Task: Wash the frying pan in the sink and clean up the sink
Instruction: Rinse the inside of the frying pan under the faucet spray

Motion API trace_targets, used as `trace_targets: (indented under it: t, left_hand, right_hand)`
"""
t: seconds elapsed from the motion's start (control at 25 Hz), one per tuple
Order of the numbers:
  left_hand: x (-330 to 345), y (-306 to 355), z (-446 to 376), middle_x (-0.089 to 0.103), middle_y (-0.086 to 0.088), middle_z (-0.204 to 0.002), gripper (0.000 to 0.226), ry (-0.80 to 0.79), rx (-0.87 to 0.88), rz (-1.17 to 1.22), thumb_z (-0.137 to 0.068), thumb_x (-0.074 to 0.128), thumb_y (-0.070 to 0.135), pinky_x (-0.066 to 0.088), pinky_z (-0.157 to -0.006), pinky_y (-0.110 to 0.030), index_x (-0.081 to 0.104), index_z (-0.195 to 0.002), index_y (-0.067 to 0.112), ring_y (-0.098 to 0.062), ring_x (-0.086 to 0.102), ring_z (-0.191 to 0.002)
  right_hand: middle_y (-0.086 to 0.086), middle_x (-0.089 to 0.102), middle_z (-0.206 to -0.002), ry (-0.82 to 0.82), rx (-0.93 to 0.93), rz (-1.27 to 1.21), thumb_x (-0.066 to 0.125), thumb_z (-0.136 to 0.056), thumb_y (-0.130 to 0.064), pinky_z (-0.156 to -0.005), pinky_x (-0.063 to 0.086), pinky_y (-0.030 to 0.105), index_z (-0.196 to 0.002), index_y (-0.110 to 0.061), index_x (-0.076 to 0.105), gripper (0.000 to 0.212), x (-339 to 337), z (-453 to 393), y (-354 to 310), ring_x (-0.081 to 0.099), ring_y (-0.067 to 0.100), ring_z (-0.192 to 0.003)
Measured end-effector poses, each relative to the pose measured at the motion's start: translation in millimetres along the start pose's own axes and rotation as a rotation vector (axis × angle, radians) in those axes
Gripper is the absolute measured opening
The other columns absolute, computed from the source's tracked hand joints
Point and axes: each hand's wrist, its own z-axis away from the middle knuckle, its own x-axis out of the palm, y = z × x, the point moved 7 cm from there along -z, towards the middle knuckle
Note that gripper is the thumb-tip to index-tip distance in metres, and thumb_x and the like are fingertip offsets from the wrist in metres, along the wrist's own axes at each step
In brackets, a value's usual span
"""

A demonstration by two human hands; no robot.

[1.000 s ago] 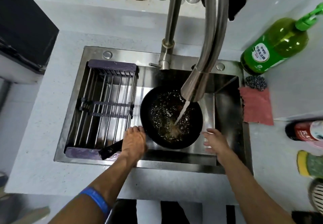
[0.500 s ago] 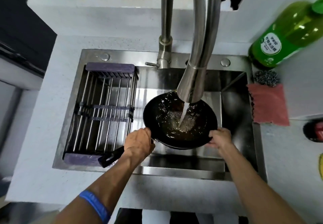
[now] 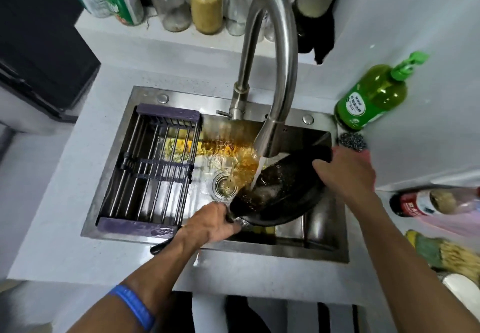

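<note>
Both hands, left hand [image 3: 207, 225] and right hand [image 3: 345, 174], now grip the tipped frying pan [image 3: 280, 200]; greasy water dumps into the sink [image 3: 213, 242].

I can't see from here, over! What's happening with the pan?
Left hand grips handle; right hand holds far rim. Frying pan tilted, dumping brown water toward drain. Faucet running. Nothing blocking.

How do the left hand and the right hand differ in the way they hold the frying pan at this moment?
The left hand grips the frying pan at the base of its handle, low and near the front of the sink; the right hand holds the far rim, higher, toward the back right corner. The left hand's fingers wrap around the handle; the right hand's fingers hook over the rim's edge. Together they tilt the pan, so that brown water pours toward the drain.
</note>
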Motion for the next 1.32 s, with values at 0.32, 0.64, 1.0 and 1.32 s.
trace_targets:
  t: [0.32, 0.64, 1.0, 1.32]
  left_hand:
    - [4.8, 2.8, 9.3, 0.048, 0.009, -0.053, 0.022, -0.270, 0.068, 0.248, -0.076, 0.068, 0.027, 0.030, -0.051, -0.025, 0.057, -0.059, 0.019, -0.009, 0.043, -0.051]
    - [-2.2, -23.6, 6.9, 0.064, 0.003, -0.066, 0.014, -0.131, -0.112, 0.322, -0.062, 0.074, 0.014, 0.046, -0.053, -0.024, 0.063, -0.072, 0.017, -0.011, 0.058, -0.059]
    - [-23.8, -22.7, 24.2, 0.065, 0.007, -0.076, 0.026, 0.172, -0.112, -0.086, -0.075, 0.080, 0.034, 0.051, -0.064, -0.024, 0.063, -0.089, 0.020, -0.013, 0.063, -0.069]
    - [-34.5, -26.9, 25.4, 0.069, 0.003, -0.087, 0.037, 0.184, -0.073, -0.240, -0.076, 0.075, 0.042, 0.052, -0.067, -0.026, 0.065, -0.101, 0.017, -0.016, 0.063, -0.076]
  right_hand:
    - [0.007, 0.054, -0.085, 0.061, -0.139, 0.242, 0.058, -0.083, -0.043, -0.070, 0.042, 0.032, -0.088, -0.013, 0.054, 0.030, -32.4, -9.9, -50.9, 0.049, 0.028, -0.077]
    - [0.009, 0.068, -0.075, -0.157, 0.099, -0.369, 0.063, -0.063, -0.023, -0.072, 0.058, 0.050, -0.082, -0.012, 0.065, 0.022, 44.1, -2.5, 42.9, 0.068, 0.035, -0.076]
    - [-0.007, 0.054, -0.079, -0.086, -0.370, -0.771, 0.078, -0.081, -0.043, -0.059, 0.041, 0.018, -0.126, -0.036, 0.054, 0.051, 17.7, 25.9, -70.6, 0.046, 0.002, -0.061]
    - [-0.002, 0.067, -0.117, -0.336, -0.177, -0.476, 0.060, -0.096, -0.043, -0.091, 0.049, 0.035, -0.139, -0.024, 0.053, 0.048, 119.9, 23.3, -25.9, 0.063, 0.017, -0.111]
